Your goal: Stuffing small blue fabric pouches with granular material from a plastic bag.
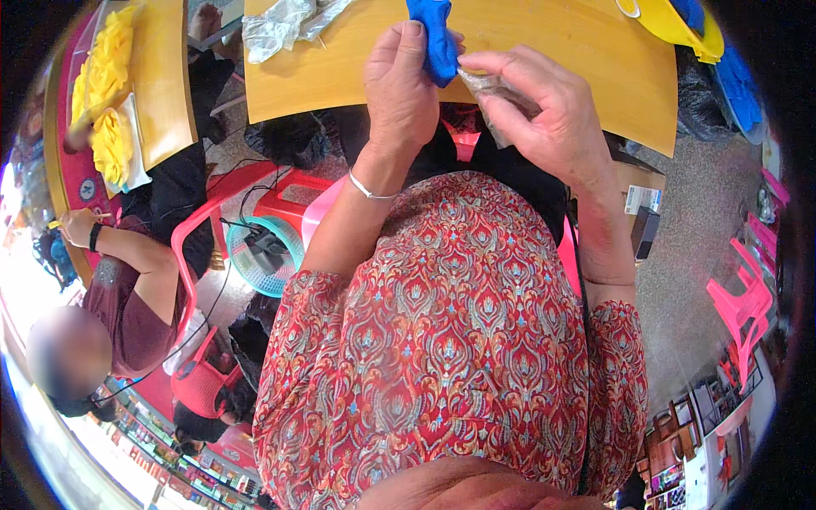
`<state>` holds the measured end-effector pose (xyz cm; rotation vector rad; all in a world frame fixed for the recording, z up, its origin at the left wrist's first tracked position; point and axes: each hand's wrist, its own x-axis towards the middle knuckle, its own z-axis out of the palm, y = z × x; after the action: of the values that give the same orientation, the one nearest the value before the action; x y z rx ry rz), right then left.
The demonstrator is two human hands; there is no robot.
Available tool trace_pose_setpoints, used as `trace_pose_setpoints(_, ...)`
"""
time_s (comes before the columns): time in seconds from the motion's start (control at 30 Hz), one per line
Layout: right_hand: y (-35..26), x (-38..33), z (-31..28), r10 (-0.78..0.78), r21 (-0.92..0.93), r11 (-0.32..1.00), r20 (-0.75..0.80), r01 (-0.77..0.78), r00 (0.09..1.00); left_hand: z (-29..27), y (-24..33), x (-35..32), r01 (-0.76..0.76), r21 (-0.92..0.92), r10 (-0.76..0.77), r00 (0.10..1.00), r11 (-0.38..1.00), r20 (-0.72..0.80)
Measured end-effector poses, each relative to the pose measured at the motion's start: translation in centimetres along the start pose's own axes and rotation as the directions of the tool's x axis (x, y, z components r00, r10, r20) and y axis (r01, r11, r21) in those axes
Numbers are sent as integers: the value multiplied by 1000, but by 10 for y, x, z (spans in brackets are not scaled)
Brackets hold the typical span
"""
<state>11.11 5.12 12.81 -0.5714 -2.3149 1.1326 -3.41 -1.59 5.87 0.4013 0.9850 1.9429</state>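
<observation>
My left hand (401,95) is closed round a rolled or folded blue cloth (437,44), its thumb pointing up along the side. The cloth is held upright over the near edge of the wooden table (340,83). Close by on the right, my right hand (551,112) pinches a crumpled clear plastic bag (497,89) between thumb and fingers. The bag's tip reaches the lower end of the cloth; whether the two touch I cannot tell.
More clear plastic bags (285,32) lie at the table's far left. A yellow tub (688,36) and blue cloths (738,89) are at far right. Yellow cloths (110,64) cover part of another table, where a co-worker (140,297) sits. A pink chair (741,299) stands right.
</observation>
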Motion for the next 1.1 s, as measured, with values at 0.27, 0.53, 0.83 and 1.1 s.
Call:
trace_pose_setpoints(0.27,-4,-1,3,-41,-122,991,36,45,998,1,1,-2,-86,133,88,996,987,-9)
trace_pose_setpoints(0.53,2,-3,4,27,-198,980,114,-4,993,-3,3,-7,-100,248,98,995,964,20)
trace_pose_setpoints(0.83,31,-8,13,55,102,992,165,-73,985,-4,6,-8,187,-84,-172,972,979,159)
trace_pose_setpoints(1.1,46,-12,10,-49,100,995,243,25,969,-16,-3,-8,127,-88,-118,988,988,99)
